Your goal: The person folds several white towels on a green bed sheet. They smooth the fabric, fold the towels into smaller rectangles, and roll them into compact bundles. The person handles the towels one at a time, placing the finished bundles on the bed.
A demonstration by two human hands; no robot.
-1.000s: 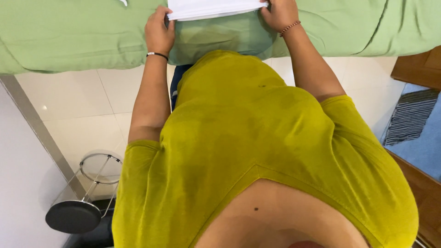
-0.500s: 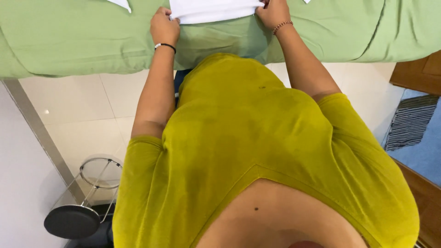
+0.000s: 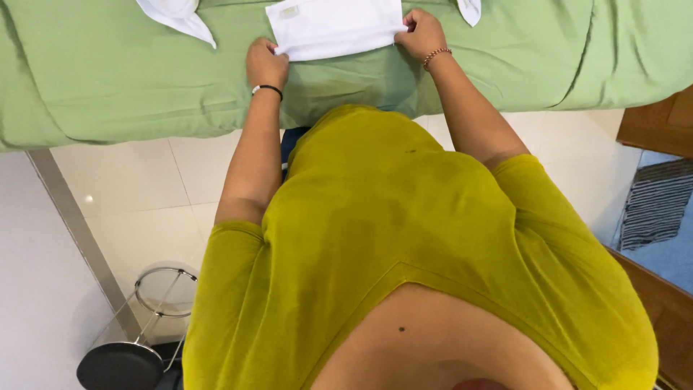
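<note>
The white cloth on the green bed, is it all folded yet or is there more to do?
Partly. The white cloth already lies as a flat, neat rectangle on the green sheet. The left hand and right hand each pinch a near corner, so a fold looks in progress. Other white pieces lie loose beside it, apparently unfolded.

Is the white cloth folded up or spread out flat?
Folded: the white cloth is a neat rectangle, both hands gripping its near corners.

A green cloth-covered table spans the far side. Glossy white floor tiles lie below. A round black stool with chrome ring stands near left; brown wooden furniture, perhaps a cabinet, right.
</note>
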